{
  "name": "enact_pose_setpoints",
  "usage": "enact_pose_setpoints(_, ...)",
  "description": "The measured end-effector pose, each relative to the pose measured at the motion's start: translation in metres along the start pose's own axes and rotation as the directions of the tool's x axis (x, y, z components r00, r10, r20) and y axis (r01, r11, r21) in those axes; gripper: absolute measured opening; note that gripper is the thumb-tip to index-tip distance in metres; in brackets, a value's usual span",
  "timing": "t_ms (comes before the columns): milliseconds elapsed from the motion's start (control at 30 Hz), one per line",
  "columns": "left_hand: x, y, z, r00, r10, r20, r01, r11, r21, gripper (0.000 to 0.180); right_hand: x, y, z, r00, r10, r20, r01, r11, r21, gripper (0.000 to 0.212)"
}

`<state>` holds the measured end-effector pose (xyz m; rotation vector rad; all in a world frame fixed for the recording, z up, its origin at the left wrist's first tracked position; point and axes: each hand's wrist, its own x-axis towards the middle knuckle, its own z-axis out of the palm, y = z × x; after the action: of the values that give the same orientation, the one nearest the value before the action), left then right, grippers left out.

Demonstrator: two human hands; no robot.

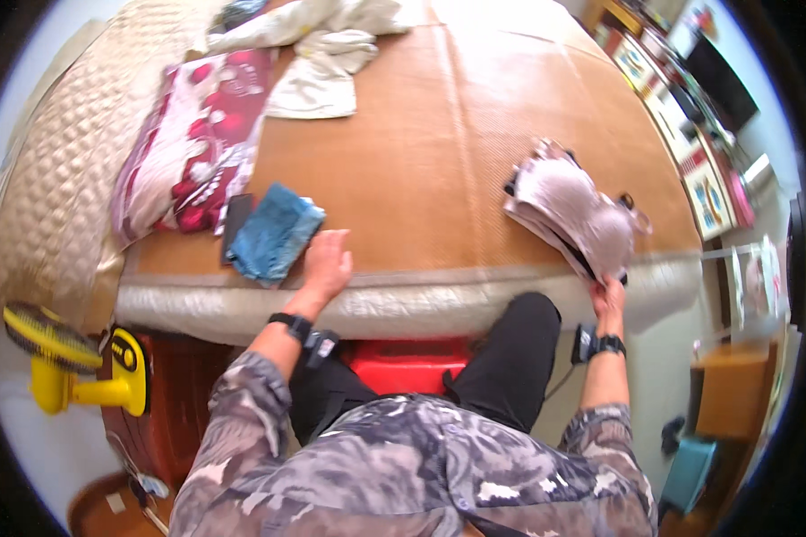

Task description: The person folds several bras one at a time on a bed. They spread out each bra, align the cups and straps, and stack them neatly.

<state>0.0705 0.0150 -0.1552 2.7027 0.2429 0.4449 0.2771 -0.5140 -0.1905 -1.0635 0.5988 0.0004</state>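
On the bed mat, folded blue denim clothing (276,234) lies at the left, over the edge of a dark flat object (236,224). My left hand (329,261) is at its right side, fingers stretched out and holding nothing; whether it touches the denim I cannot tell. To the right lies a pile of pinkish-mauve bras (569,201), cups upward, with dark straps and bands around the edges. At the pile's near corner, by the mattress edge, my right hand (609,294) has its fingers closed on a bra's band.
A patterned maroon pillow (208,134) and crumpled pale clothing (318,76) lie farther back on the brown mat (421,170). A quilted cover (63,152) hangs at the left. Beside the bed stand a yellow fan (81,362) and, beneath me, a red stool (407,362).
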Motion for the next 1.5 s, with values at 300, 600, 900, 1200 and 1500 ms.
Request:
enact_pose_setpoints(300,-0.019,-0.014,0.036,0.995,-0.050,0.085,0.028,0.970,0.240,0.052,0.005,-0.012,-0.020,0.982,-0.130,-0.137,0.058,0.897,-0.438,0.018)
enact_pose_setpoints(600,-0.017,-0.008,0.027,0.998,-0.042,0.037,0.036,0.989,0.146,0.050,-0.001,-0.015,-0.017,0.854,-0.424,-0.301,0.154,0.759,-0.633,0.025)
enact_pose_setpoints(900,-0.020,-0.008,0.034,0.999,-0.041,-0.008,0.042,0.980,0.194,0.047,-0.124,-0.023,0.127,0.897,0.046,0.439,0.209,0.832,-0.514,0.011)
enact_pose_setpoints(1200,0.019,0.102,-0.038,0.790,0.113,0.602,0.057,0.965,-0.256,0.025,-0.307,0.035,0.256,-0.211,0.292,0.933,0.975,-0.002,0.221,0.072)
enact_pose_setpoints(1500,-0.025,0.120,-0.039,0.697,0.216,0.684,-0.092,0.973,-0.213,0.026,-0.354,0.060,0.253,-0.330,0.301,0.895,0.944,0.100,0.314,0.045)
